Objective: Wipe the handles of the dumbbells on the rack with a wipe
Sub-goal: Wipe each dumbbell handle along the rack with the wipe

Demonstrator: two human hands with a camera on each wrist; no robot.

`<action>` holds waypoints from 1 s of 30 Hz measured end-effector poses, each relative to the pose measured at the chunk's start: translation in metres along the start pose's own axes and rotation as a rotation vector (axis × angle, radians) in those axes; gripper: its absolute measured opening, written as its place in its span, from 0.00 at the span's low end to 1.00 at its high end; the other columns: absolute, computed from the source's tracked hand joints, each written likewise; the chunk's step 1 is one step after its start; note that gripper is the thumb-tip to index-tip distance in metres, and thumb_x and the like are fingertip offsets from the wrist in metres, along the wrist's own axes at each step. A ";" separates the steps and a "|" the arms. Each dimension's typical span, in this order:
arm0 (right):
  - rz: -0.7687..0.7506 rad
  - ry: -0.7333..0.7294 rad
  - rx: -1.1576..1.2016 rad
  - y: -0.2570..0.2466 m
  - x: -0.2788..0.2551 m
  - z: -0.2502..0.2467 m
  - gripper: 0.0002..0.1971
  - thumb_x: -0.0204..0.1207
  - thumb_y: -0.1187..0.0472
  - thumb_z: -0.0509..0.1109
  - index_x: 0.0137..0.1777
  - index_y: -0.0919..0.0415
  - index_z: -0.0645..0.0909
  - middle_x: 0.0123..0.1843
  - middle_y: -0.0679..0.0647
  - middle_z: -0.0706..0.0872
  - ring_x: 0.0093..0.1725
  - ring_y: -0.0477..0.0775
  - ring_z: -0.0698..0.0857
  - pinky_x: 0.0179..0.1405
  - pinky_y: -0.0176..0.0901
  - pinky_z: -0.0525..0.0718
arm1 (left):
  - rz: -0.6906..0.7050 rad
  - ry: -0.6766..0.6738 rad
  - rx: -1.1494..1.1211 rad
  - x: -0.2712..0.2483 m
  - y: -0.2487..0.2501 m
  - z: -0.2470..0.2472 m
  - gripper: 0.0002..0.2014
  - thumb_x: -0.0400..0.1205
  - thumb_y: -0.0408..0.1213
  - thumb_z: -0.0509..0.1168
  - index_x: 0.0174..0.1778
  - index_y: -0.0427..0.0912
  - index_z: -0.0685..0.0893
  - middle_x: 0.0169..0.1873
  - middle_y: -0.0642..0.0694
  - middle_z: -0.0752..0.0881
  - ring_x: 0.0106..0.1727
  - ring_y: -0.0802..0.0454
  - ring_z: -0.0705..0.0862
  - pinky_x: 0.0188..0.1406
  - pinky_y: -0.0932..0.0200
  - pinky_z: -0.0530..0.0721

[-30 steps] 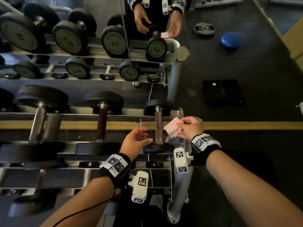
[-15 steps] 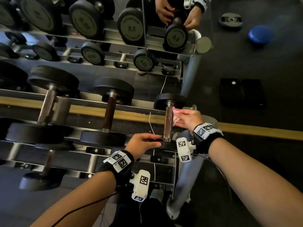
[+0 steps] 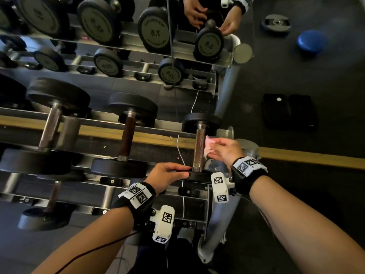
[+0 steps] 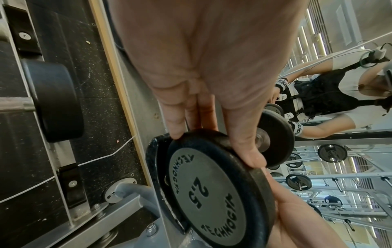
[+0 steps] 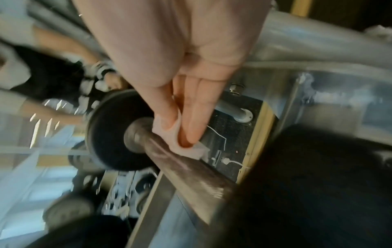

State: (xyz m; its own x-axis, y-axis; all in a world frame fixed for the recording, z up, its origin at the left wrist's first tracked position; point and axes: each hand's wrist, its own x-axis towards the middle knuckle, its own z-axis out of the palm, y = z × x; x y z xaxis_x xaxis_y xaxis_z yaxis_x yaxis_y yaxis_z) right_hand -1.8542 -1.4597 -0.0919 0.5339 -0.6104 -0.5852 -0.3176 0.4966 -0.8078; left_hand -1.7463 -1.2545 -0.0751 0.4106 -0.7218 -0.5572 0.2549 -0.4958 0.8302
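A small 2.5 dumbbell lies at the right end of the rack, its brown handle [image 3: 199,148] running between two black plates. My left hand [image 3: 171,174] grips the near plate [image 4: 214,193], fingers over the rim and thumb below. My right hand [image 3: 221,148] pinches a pink wipe [image 3: 208,147] between thumb and fingers and holds it against the right side of the handle [image 5: 191,169]. In the right wrist view the wipe [image 5: 180,139] touches the bar close to the far plate [image 5: 114,129].
Two bigger dumbbells [image 3: 126,135] [image 3: 49,127] lie to the left on the same rack rail [image 3: 88,123]. A mirror behind repeats the rack and my hands. On the dark floor at right lie a blue disc [image 3: 311,41], a weight plate [image 3: 276,22] and black pads [image 3: 289,113].
My left hand went from hovering beside the handle to gripping the near plate. My right hand brought the wipe in from the right onto the handle. The head view shifted down and left.
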 end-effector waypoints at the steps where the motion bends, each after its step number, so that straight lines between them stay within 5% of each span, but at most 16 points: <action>1: -0.004 -0.009 -0.029 0.002 -0.002 0.002 0.08 0.78 0.73 0.71 0.46 0.60 0.85 0.39 0.57 0.89 0.31 0.48 0.91 0.30 0.36 0.88 | -0.002 -0.002 0.003 0.000 0.001 0.000 0.12 0.78 0.27 0.74 0.58 0.38 0.91 0.48 0.45 0.93 0.46 0.61 0.91 0.48 0.72 0.84; 9: 0.026 -0.102 -0.293 0.000 -0.013 -0.007 0.09 0.77 0.71 0.73 0.42 0.57 0.87 0.41 0.57 0.91 0.37 0.52 0.92 0.30 0.39 0.88 | -0.015 -0.010 0.026 0.001 0.003 0.000 0.12 0.79 0.28 0.73 0.59 0.36 0.90 0.52 0.43 0.92 0.47 0.62 0.90 0.52 0.71 0.84; 14: -0.030 0.055 -0.042 -0.019 0.011 0.001 0.08 0.78 0.71 0.71 0.45 0.58 0.86 0.43 0.59 0.90 0.41 0.56 0.92 0.35 0.45 0.92 | -0.022 -0.012 0.011 0.001 0.003 0.000 0.13 0.79 0.27 0.72 0.59 0.35 0.90 0.51 0.42 0.92 0.45 0.63 0.90 0.48 0.71 0.84; 20: -0.166 -0.033 -0.225 -0.005 -0.009 0.004 0.11 0.75 0.68 0.75 0.39 0.51 0.90 0.43 0.56 0.93 0.43 0.52 0.93 0.38 0.37 0.89 | -0.024 -0.007 -0.007 0.001 0.004 0.001 0.13 0.78 0.26 0.73 0.60 0.33 0.89 0.54 0.36 0.91 0.55 0.47 0.89 0.64 0.57 0.84; 24: -0.112 -0.221 -0.354 0.003 -0.031 -0.003 0.02 0.73 0.59 0.79 0.43 0.56 0.92 0.41 0.53 0.93 0.42 0.49 0.93 0.37 0.34 0.88 | -0.017 -0.017 -0.020 0.002 0.002 0.000 0.12 0.78 0.26 0.73 0.58 0.36 0.90 0.50 0.41 0.92 0.46 0.60 0.90 0.50 0.68 0.86; 26: -0.074 -0.263 -0.491 -0.005 -0.029 -0.008 0.03 0.73 0.58 0.79 0.43 0.56 0.92 0.39 0.53 0.93 0.42 0.51 0.92 0.39 0.41 0.90 | -0.012 -0.019 -0.030 0.002 0.000 0.000 0.11 0.78 0.27 0.73 0.55 0.39 0.91 0.47 0.45 0.93 0.44 0.62 0.90 0.46 0.71 0.84; 30: -0.345 0.091 -0.654 -0.026 -0.001 -0.011 0.04 0.78 0.57 0.75 0.49 0.53 0.92 0.41 0.51 0.92 0.44 0.52 0.91 0.51 0.53 0.90 | -0.005 -0.022 -0.048 0.003 -0.004 -0.001 0.10 0.78 0.28 0.74 0.52 0.44 0.92 0.44 0.50 0.94 0.45 0.62 0.90 0.45 0.71 0.83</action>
State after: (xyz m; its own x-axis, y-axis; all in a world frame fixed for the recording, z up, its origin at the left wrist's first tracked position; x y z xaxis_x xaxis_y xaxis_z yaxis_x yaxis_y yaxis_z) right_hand -1.8553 -1.4791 -0.0707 0.6299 -0.7277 -0.2714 -0.5603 -0.1838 -0.8077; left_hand -1.7455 -1.2545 -0.0802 0.3899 -0.7303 -0.5610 0.2988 -0.4759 0.8272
